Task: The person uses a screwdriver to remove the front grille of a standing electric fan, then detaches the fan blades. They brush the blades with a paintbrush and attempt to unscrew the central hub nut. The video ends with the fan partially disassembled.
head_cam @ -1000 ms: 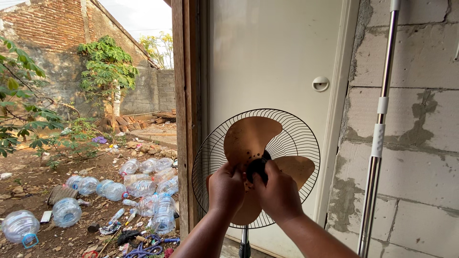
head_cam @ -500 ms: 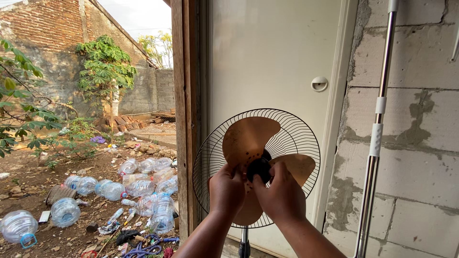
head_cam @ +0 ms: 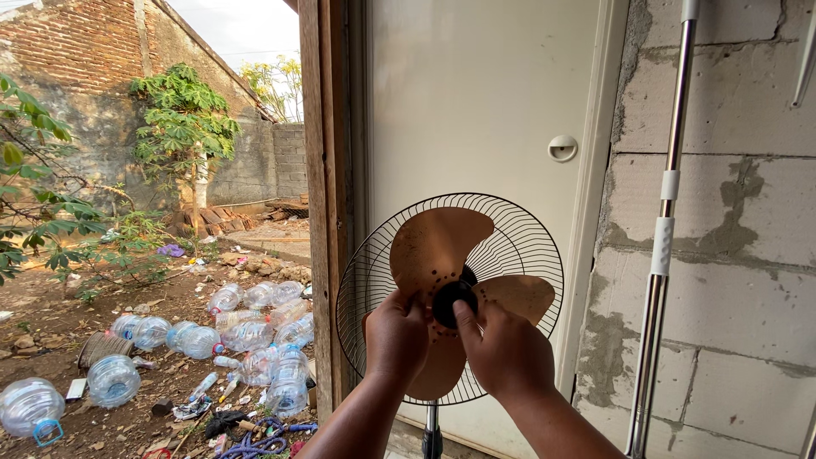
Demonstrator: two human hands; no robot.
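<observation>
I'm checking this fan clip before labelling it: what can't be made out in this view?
- Head view: the third blade of the fan, mostly behind the left hand and right hand.
- The black hub cap: fingers partly cover it, so the grip is unclear.
- Fan stand: cut off by the bottom edge.
- Metal pole: both ends leave the frame.

Fan [head_cam: 459,255] stood before door [head_cam: 476,102]; bottles [head_cam: 246,331] lay left on ground; pole [head_cam: 663,238] leaned right against block wall [head_cam: 739,280].
</observation>
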